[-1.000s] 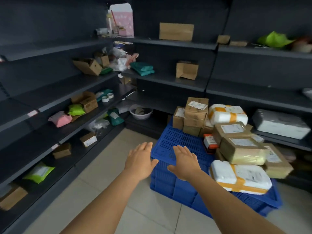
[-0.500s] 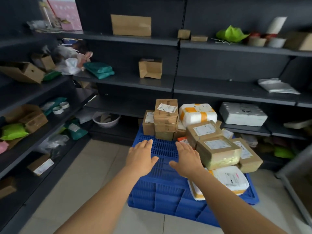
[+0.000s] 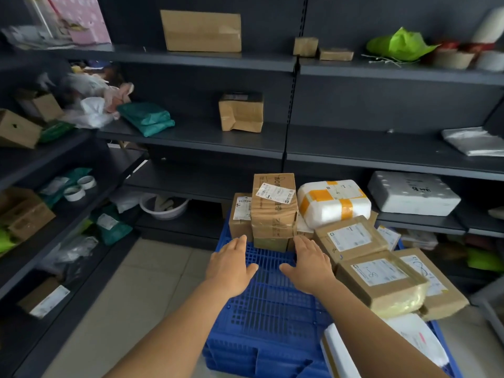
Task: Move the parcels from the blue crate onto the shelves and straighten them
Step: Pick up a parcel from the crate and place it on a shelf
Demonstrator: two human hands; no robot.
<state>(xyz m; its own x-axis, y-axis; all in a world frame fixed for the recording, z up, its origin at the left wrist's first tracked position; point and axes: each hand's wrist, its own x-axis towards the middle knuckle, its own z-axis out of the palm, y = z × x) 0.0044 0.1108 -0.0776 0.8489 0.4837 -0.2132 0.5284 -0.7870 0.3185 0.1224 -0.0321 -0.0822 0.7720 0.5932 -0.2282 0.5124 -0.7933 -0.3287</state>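
Blue crate (image 3: 268, 304): both hands flat, fingers straight, holding nothing; bare grid near edge, parcels (image 3: 351, 241) crowd right/back.

Pale tiled floor (image 3: 114, 301), dark back wall (image 3: 354, 20) (slotted upright (image 3: 293, 85)), soft even light

There is one view only, from a wide-angle camera worn on the person's head, looking forward and steeply down. Both forearms run in from the near bottom edge, the left hand (image 3: 231, 267) and right hand (image 3: 309, 264) held just above the blue crate (image 3: 268, 309), which sits close below the lens at centre. The far half of the frame faces dark shelves (image 3: 381, 156) head-on, while a second run of shelving recedes along the left side. Straight shelf edges bow toward the corners, a mark of the wide lens. No other view shares the scene
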